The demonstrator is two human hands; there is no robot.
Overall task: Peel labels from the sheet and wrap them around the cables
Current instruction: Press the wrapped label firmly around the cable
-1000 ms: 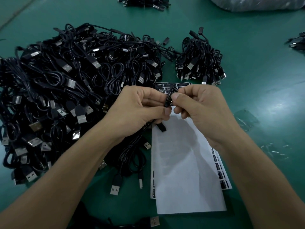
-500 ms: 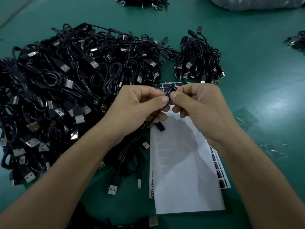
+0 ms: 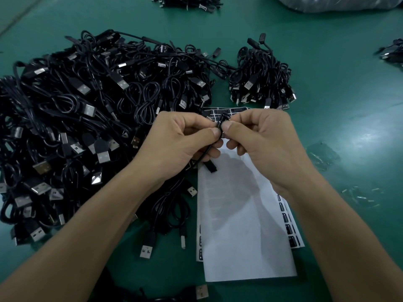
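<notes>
My left hand [image 3: 181, 140] and my right hand [image 3: 261, 142] meet above the far end of the white label sheet [image 3: 244, 225]. Between the two thumbs and forefingers I pinch a small black label [image 3: 222, 123] folded around a thin black cable [image 3: 201, 156]. That cable runs down and left from under my left hand, and a short black end hangs below it over the sheet. Black labels show along the sheet's right edge and at its far end.
A large heap of black USB cables [image 3: 91, 127] fills the left of the green table [image 3: 338, 105]. A smaller cable bundle [image 3: 261, 77] lies beyond my hands. Scraps of clear film [image 3: 322, 155] lie to the right. A further cable pile [image 3: 192, 3] sits at the far edge.
Both hands stay together over the sheet. The thumbs have closed further on the label, pressing it tighter around the cable. The cable piles have not moved.
</notes>
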